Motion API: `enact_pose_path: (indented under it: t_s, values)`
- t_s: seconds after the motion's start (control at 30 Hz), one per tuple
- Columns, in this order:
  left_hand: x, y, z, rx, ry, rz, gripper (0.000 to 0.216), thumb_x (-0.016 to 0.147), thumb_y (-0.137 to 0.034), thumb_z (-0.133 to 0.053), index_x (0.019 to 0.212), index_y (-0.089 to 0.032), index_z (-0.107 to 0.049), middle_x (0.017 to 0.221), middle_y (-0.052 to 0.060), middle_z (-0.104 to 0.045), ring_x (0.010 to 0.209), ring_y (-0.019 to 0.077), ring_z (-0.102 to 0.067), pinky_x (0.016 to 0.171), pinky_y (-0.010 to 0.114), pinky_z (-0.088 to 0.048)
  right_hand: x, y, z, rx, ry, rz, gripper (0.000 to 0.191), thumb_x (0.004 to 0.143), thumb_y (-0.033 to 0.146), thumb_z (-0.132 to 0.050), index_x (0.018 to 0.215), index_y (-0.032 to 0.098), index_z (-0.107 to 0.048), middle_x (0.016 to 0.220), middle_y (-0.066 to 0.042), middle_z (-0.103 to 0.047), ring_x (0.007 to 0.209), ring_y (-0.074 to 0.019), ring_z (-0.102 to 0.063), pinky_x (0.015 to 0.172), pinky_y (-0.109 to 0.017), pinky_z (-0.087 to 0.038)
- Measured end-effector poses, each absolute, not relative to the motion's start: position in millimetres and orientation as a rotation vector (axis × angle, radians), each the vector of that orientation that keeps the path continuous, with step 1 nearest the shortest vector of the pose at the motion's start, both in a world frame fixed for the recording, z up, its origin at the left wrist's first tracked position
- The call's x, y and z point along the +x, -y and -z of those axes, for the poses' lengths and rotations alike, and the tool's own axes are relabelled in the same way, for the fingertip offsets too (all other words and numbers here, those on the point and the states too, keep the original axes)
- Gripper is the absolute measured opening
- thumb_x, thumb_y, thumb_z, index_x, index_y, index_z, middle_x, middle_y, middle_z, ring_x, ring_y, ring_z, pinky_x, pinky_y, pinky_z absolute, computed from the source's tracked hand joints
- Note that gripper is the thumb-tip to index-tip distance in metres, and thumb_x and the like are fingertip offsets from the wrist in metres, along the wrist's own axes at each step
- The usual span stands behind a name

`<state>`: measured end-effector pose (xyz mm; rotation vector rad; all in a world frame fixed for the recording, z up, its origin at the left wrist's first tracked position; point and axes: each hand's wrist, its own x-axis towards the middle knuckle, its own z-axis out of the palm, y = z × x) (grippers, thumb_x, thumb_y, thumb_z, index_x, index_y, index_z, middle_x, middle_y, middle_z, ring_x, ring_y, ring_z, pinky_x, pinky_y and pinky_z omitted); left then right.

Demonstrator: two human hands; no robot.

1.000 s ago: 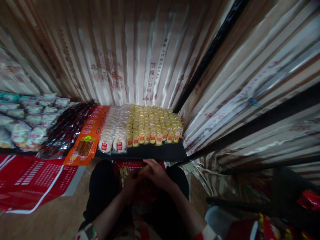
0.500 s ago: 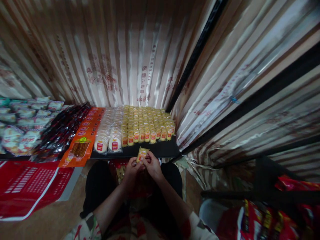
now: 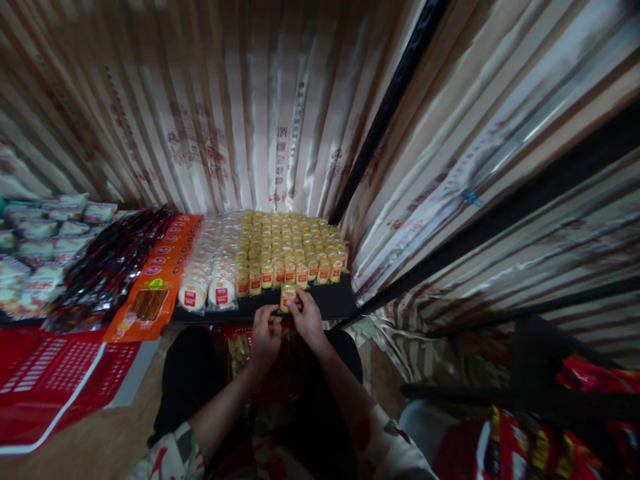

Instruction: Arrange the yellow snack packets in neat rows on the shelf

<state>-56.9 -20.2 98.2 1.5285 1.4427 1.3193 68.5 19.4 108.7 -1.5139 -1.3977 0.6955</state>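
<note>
- Small yellow packet (image 3: 287, 297) has moved forward from between both hands, and the left hand (image 3: 266, 333) has come away from it.
- Right hand (image 3: 307, 321), at five o'clock of the packet, pinches it between thumb and fingers; it is over the front of the black shelf (image 3: 330, 294).
- Left hand, at seven o'clock and just beside it, has curled fingers; I cannot tell whether they hold anything.
- Matching yellow packets (image 3: 290, 243) stand in tight rows at twelve o'clock, with red labels too small to read.
- At nine o'clock, round white cakes (image 3: 221, 290) in clear, crinkled plastic carry red labels; farther out, a flat orange bag (image 3: 150, 303) shows brown sticks and pink ovals.
- Beyond twelve, the pleated, satiny curtain (image 3: 245, 153) has reddish Chinese characters and flowers, blurred.
</note>
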Motion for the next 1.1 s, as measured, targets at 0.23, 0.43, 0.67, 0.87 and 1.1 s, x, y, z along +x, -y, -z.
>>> enact_pose_path:
  t_s: [0.23, 0.43, 0.67, 0.87, 1.1]
  values:
    - [-50.9, -4.3, -93.0, 1.691, -1.369, -1.382, 0.034, 0.077, -0.007, -0.042, 0.107, -0.017, -0.055, 0.118, 0.012, -0.05, 0.096, 0.0164, -0.058, 0.087, 0.034, -0.052, 53.2, -49.4, -112.7, -1.571, 1.507, -0.599, 0.034, 0.076, 0.028, -0.053, 0.107, 0.016, -0.061, 0.095, -0.009, -0.061, 0.08, -0.019, -0.06, 0.075, -0.032, -0.052]
    - [-57.5, -14.1, -87.6, 1.753, -1.431, -1.371, 0.038, 0.074, -0.005, -0.042, 0.107, -0.016, -0.055, 0.12, 0.012, -0.051, 0.108, 0.0202, -0.054, 0.091, 0.037, -0.049, 41.9, -60.6, -104.4, -1.567, 1.435, -0.659, 0.035, 0.076, 0.027, -0.055, 0.11, 0.02, -0.057, 0.091, -0.005, -0.064, 0.079, -0.0174, -0.062, 0.076, -0.032, -0.053]
    - [-61.3, -16.5, -87.5, 1.761, -1.532, -1.356, 0.042, 0.072, -0.001, -0.04, 0.108, -0.016, -0.054, 0.12, 0.012, -0.052, 0.111, 0.0199, -0.053, 0.094, 0.038, -0.047, 33.4, -67.3, -96.6, -1.53, 1.419, -0.687, 0.032, 0.077, 0.03, -0.056, 0.106, 0.018, -0.057, 0.094, -0.007, -0.064, 0.083, -0.0176, -0.063, 0.075, -0.031, -0.053]
    - [-63.6, -15.8, -81.8, 1.762, -1.56, -1.352, 0.043, 0.072, 0.0, -0.039, 0.108, -0.017, -0.054, 0.121, 0.01, -0.052, 0.117, 0.0196, -0.049, 0.101, 0.04, -0.042, 29.5, -62.7, -92.9, -1.551, 1.496, -0.537, 0.036, 0.081, 0.031, -0.052, 0.112, 0.016, -0.059, 0.102, -0.012, -0.058, 0.091, -0.0202, -0.058, 0.077, -0.032, -0.052]
    - [-67.0, -11.5, -79.3, 1.768, -1.508, -1.336, 0.047, 0.075, 0.0, -0.037, 0.116, -0.019, -0.05, 0.127, 0.01, -0.05, 0.123, 0.019, -0.045, 0.105, 0.044, -0.038, 22.8, -55.4, -97.2, -1.576, 1.43, -0.567, 0.042, 0.082, 0.028, -0.051, 0.122, 0.016, -0.052, 0.1, -0.011, -0.059, 0.083, -0.0188, -0.059, 0.076, -0.031, -0.052]
